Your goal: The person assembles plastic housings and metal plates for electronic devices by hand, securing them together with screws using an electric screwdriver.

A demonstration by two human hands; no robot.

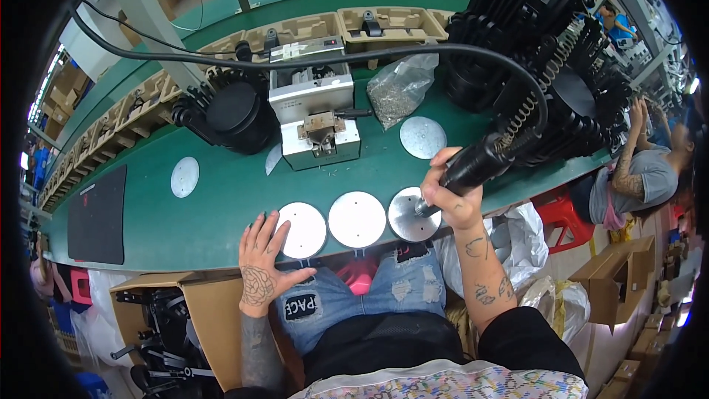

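Observation:
My right hand (pixel 456 196) is wrapped round a black electric screwdriver (pixel 476 165), which slants down to the left. Its tip meets the right-hand round metal plate (pixel 405 214) at the bench's front edge; I cannot tell whether a screw is under it. Beside that plate lie a middle round plate (pixel 357 219) and a left round plate (pixel 304 230), both pale with small dark holes. My left hand (pixel 264 266) is open, fingers spread, fingertips by the left plate's edge. Behind the row stands a metal screw feeder (pixel 319 137), with a clear bag of screws (pixel 399 92) next to it.
A thin grey disc (pixel 423 137) and another grey disc (pixel 185 177) lie on the green bench (pixel 221 214). Stacked black parts (pixel 236 114) flank the feeder. A black cable (pixel 354 57) arches across. Below left is a carton (pixel 210 325); a person (pixel 650 166) sits at right.

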